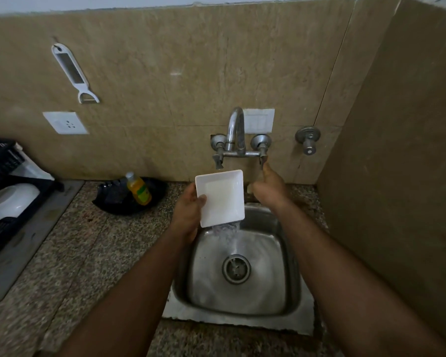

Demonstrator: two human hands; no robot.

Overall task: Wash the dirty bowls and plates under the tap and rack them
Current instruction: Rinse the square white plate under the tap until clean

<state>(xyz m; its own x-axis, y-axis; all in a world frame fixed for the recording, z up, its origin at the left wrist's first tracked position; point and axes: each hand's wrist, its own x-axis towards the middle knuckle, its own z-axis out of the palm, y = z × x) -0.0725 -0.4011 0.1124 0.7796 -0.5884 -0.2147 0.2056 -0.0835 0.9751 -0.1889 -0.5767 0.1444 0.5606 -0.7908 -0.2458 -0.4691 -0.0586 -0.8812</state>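
Observation:
My left hand (pixel 188 212) grips a square white plate (pixel 220 198) by its left edge and holds it tilted under the tap (pixel 236 132). Water pours off the plate's lower right corner into the steel sink (pixel 292 276) and runs to the drain (pixel 236 269). My right hand (pixel 269 188) reaches up to the tap's right handle (pixel 263 158), fingers closed around its lower end. At the far left a black dish rack (pixel 0 171) holds a white bowl (pixel 12 200) lying upside down.
A black dish (pixel 113 202) on the speckled granite counter (pixel 88 240) carries a yellow soap bottle (pixel 139 189). A white peeler (pixel 74 73) and a socket (pixel 65 122) are on the tiled wall. A second valve (pixel 308 140) sits right of the tap. A side wall stands close on the right.

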